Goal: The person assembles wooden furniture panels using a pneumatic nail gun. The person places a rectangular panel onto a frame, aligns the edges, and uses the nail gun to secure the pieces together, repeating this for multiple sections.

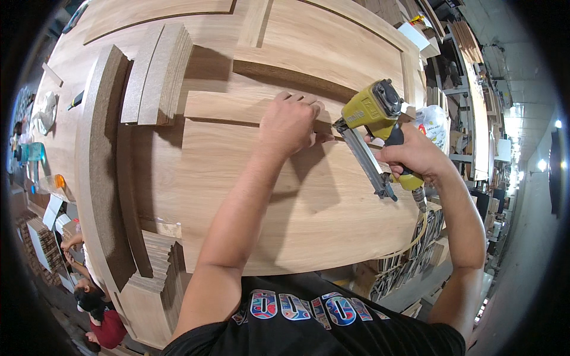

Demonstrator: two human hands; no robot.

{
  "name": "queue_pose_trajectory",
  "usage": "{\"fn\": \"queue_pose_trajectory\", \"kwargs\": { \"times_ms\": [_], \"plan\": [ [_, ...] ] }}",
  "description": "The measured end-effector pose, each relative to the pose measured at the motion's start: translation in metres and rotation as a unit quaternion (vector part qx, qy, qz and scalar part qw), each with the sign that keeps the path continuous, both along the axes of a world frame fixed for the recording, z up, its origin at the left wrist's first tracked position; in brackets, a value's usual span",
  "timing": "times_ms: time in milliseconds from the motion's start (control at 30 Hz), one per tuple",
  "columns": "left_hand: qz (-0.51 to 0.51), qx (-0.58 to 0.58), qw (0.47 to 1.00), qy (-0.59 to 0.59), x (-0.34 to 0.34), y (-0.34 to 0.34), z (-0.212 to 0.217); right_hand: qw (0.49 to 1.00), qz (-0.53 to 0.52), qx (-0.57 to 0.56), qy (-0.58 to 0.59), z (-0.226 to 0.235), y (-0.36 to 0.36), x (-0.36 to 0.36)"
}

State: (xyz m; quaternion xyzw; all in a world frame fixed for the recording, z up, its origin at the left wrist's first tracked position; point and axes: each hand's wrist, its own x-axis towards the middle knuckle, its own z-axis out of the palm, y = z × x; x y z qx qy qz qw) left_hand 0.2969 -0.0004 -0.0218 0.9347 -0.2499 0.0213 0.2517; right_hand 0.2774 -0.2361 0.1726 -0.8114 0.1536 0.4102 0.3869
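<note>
My right hand (417, 155) is wrapped round the handle of a yellow-green air nail gun (367, 108). Its nose lies close to a narrow wooden strip (222, 108), and its slanted magazine hangs over a wide wood-grain panel (297, 228). The strip runs along the panel's far edge. Near the gun's nose, my left hand (289, 126) is closed over that strip, its fingers curled across the top and its thumb on the near side. From the gun's base, a pale air hose (420, 234) curves down past the panel's right edge.
Stacked boards (159, 77) and a long thick board (101, 160) stand at left. Beyond the strip lies a framed panel (332, 41). A turquoise bottle (32, 152) sits at the far left. Two people, one in a red top (110, 329), are at lower left. A white plastic bag (432, 123) is right.
</note>
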Motion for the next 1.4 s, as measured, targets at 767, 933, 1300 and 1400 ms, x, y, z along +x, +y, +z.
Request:
{"fn": "queue_pose_trajectory", "kwargs": {
  "times_ms": [767,933,1300,1400],
  "plan": [
    [-0.01,-0.023,0.998,0.057,0.029,0.249,0.008,0.999,0.005,0.037,-0.011,-0.001,0.07,-0.006],
    [-0.019,-0.027,0.999,0.025,0.023,0.244,0.015,1.0,0.005,0.019,-0.013,-0.003,0.081,0.001],
    [-0.032,-0.092,0.995,0.004,0.022,0.251,0.006,0.999,0.017,-0.032,-0.02,0.005,0.096,0.005],
    [-0.024,-0.078,0.996,0.027,0.02,0.25,0.016,1.0,0.012,-0.011,-0.024,0.013,0.106,0.004]
  ]
}}
